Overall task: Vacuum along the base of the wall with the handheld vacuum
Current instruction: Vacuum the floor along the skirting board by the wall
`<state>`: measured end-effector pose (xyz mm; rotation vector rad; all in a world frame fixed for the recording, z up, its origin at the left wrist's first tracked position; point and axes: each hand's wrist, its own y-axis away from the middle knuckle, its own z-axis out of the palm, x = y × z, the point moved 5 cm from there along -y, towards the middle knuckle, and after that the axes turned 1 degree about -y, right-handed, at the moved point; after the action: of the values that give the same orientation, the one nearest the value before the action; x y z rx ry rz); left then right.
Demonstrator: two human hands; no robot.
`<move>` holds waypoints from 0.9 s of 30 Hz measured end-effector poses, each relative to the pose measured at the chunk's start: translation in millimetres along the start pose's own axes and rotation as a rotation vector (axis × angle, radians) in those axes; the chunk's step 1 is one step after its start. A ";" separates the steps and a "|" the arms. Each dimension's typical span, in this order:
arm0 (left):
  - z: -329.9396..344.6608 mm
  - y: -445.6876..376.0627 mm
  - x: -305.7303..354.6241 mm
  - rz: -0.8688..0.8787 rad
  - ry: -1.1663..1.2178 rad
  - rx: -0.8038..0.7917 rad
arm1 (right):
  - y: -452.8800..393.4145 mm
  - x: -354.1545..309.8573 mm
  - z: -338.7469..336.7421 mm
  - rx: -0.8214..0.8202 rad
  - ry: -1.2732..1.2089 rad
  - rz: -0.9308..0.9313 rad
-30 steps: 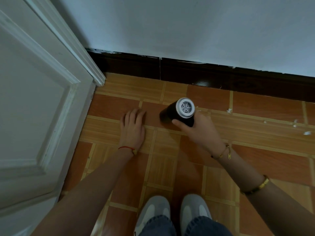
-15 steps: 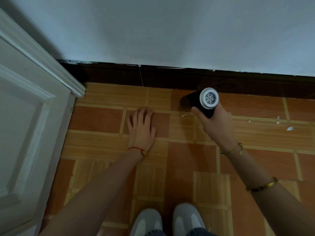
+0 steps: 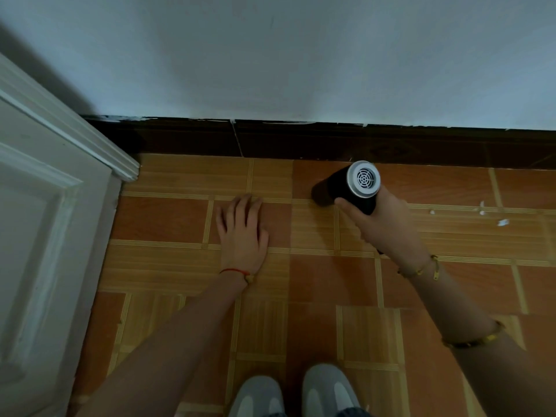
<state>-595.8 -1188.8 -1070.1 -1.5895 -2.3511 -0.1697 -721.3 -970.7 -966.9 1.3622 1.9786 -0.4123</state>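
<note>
The right hand (image 3: 388,218) grips a black handheld vacuum (image 3: 350,188), its grilled white end facing up, near the dark baseboard (image 3: 301,139). The left hand (image 3: 242,233) lies flat on the tiled floor (image 3: 331,284). White scraps (image 3: 501,222) lie to the right.

The light is dim and cool, with a bluish cast on the wall (image 3: 301,55). A soft diagonal shadow falls across the wall just above the door frame (image 3: 69,127). The dark skirting (image 3: 186,136) below the wall shows faint sheen. Straight lines bow toward the edges; detail is slightly soft throughout.
</note>
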 end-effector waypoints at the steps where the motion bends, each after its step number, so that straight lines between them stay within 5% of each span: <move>1: -0.2 0.2 0.0 0.002 0.001 0.004 | 0.1 0.3 -0.8 0.014 -0.003 0.001; 5: -0.2 1.1 -1.0 0.009 -0.001 0.010 | -4.3 0.1 5.4 -0.058 0.008 0.027; 10: -0.8 1.0 0.4 0.006 0.000 0.012 | -22.1 -9.7 14.5 0.142 -0.024 0.017; 16: -1.5 1.4 0.0 0.019 0.005 0.011 | -39.9 -35.6 43.4 0.066 0.020 -0.057; 27: -1.8 1.8 -0.3 0.018 0.001 0.007 | -29.0 -0.4 11.9 0.270 0.064 0.017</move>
<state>-593.7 -1188.9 -1068.6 -1.6066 -2.3335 -0.1578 -743.3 -989.7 -978.6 1.5740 2.0166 -0.6549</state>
